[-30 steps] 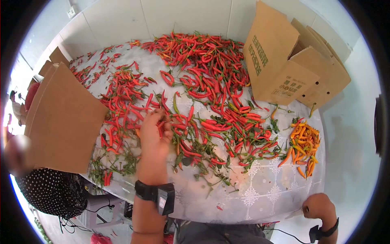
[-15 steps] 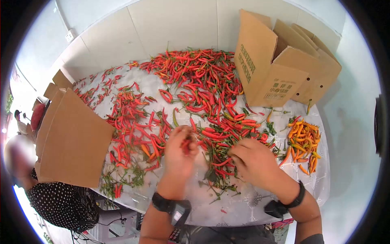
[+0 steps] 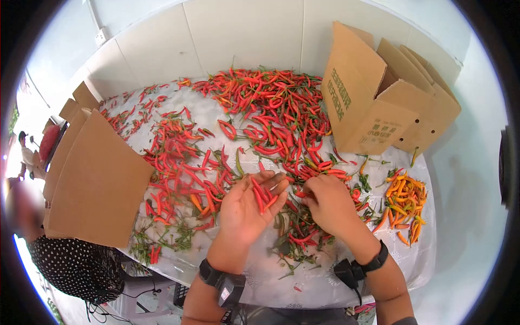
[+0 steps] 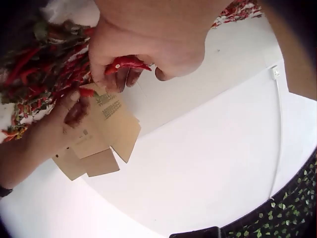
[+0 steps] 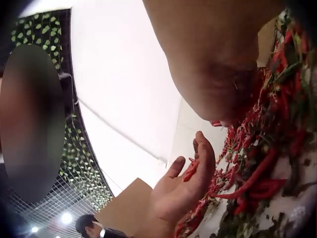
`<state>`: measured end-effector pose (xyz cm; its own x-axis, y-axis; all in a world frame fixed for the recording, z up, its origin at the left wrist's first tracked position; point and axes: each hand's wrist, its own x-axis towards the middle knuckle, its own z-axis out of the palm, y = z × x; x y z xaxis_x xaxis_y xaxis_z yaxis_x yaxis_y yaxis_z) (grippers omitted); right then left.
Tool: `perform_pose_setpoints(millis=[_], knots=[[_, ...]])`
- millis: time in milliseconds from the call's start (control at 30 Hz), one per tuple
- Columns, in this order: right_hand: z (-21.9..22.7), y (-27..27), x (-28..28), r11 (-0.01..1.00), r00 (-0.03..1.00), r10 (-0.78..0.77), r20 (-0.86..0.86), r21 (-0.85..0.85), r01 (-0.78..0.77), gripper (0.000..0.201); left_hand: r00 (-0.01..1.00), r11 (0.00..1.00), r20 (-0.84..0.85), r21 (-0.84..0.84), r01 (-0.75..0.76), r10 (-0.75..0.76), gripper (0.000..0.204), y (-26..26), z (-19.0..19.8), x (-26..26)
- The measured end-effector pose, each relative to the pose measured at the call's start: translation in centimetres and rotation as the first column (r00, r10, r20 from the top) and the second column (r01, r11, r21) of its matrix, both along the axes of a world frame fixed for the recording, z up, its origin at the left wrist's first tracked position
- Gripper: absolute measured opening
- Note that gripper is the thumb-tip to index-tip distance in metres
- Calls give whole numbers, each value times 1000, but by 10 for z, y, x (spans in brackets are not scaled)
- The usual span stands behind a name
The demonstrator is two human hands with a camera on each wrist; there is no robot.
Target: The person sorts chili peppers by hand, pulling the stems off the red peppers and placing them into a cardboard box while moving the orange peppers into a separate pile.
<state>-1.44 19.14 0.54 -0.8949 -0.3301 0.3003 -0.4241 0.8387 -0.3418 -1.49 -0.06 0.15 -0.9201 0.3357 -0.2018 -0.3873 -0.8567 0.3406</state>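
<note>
My left hand is turned palm up over the near middle of the table, its bent fingers holding a few red chili peppers. Those chilies also show in the left wrist view, under the curled fingers of the left hand. Just to its right, my right hand pinches a red chili between thumb and fingertips. Beneath both hands lie stemmed red chilies with green leaves. In the right wrist view the left hand stands close below the right hand.
A big heap of red chilies lies at the back, another pile at left. Orange-yellow chilies form a small pile at right. Cardboard boxes stand at both sides. A person in a dotted garment is at left.
My left hand has come back from the left pile and turned palm up with chilies in it. The right hand has moved in from the table's right edge and now pinches a chili.
</note>
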Motion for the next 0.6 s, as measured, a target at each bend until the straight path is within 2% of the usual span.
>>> perform_pose_setpoints(millis=[33, 100, 167, 233, 333, 400, 500, 600], knots=[[2, 5, 5, 984, 996, -28, 80, -171, 41, 23, 1000, 999, -9, 13, 29, -29, 35, 2, 1, 1], [4, 15, 17, 860, 968, -43, 248, -484, 162, 24, 996, 996, -29, 32, 88, -87, 35, 5, 1, 4], [6, 25, 26, 693, 926, 112, 361, -696, 188, 34, 989, 990, -56, 22, 138, -136, 35, 6, -4, 6], [-5, 33, 32, 461, 888, 270, 372, -860, 219, 39, 980, 982, -75, 13, 188, -186, 35, 8, -8, 7], [-5, 34, 43, 53, 714, 513, 475, -848, 527, 40, 971, 972, -54, -38, 230, -232, 34, 13, -9, 9], [-8, 36, 44, -12, 661, 608, 440, -827, 562, 41, 974, 967, 1, -122, 224, -226, 31, 21, -6, 11], [-4, 40, 44, -37, 599, 686, 412, -803, 595, 41, 955, 857, -56, -458, 236, -292, 22, 23, -12, 14], [-4, 40, 43, -27, 569, 710, 416, -791, 612, 37, 953, 818, -57, -529, 225, -299, 20, 29, -3, 21]])
